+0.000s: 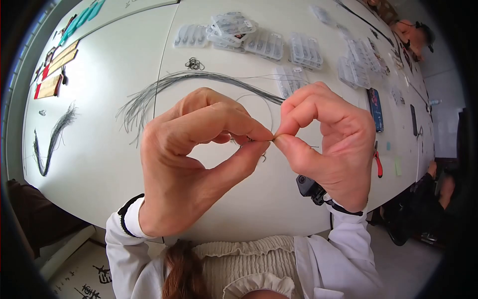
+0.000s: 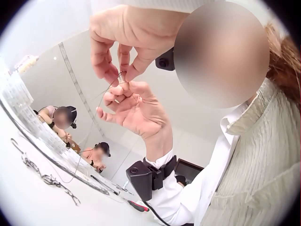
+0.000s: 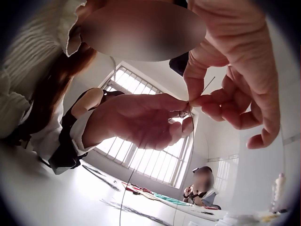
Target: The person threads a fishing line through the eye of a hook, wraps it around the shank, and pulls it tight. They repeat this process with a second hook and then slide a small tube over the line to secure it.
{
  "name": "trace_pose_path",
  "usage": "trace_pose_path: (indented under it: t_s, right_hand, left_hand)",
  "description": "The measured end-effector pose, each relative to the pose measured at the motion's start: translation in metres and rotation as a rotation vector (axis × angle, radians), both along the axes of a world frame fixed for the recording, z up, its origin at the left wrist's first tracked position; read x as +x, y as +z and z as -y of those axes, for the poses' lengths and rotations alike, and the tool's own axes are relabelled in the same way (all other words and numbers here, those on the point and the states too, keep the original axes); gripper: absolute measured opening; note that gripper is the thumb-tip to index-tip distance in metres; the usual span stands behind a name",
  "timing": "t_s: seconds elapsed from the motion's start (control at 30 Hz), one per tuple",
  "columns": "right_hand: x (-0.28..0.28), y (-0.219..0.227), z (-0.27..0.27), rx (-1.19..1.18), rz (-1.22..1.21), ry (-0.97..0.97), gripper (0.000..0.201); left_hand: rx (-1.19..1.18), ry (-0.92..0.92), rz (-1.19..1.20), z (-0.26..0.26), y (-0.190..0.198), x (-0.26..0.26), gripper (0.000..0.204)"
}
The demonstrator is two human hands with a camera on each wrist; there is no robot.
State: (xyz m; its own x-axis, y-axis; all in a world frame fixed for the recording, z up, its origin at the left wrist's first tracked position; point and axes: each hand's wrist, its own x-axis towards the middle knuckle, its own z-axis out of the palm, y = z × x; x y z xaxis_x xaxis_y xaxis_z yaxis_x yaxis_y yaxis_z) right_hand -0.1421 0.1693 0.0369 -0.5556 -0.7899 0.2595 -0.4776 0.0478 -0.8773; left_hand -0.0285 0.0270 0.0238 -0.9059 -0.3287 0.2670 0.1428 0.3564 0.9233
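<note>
My left hand (image 1: 174, 159) and right hand (image 1: 346, 134) meet fingertip to fingertip above the table. Each pinches thumb against index finger on a thin grey line (image 3: 193, 141), which loops down from the fingers. A short, straight end (image 3: 209, 84) of it sticks out past the right fingertips in the right wrist view. Below the left fingertips shows the curved tip of a small metal hook (image 1: 264, 158); the rest is hidden behind the fingers. The left wrist view has my left hand (image 2: 136, 33) above and my right hand (image 2: 138, 113) below.
A bundle of grey strands (image 1: 209, 75) lies behind my hands, near a cluster of dark metal hooks (image 1: 194, 64). Clear plastic boxes (image 1: 264, 45) stand stacked at the back. Red-handled pliers (image 1: 379, 164) and a blue case (image 1: 375, 109) lie right; another dark bundle (image 1: 50, 142) lies left.
</note>
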Motion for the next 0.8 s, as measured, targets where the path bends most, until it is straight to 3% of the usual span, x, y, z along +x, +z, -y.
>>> trace_pose_path:
  t_s: [0.37,0.8]
  right_hand:
    - [-0.0007,-0.0018,0.0001,0.002,-0.005,0.003,0.009]
    - [-0.0007,-0.0033,0.0017,0.024,-0.023,0.009,0.010]
  left_hand:
    - [0.114,-0.037,-0.051,-0.0008,-0.0031,-0.0027,0.015]
    - [0.078,-0.054,-0.065,-0.0007,-0.0047,-0.0013,0.014]
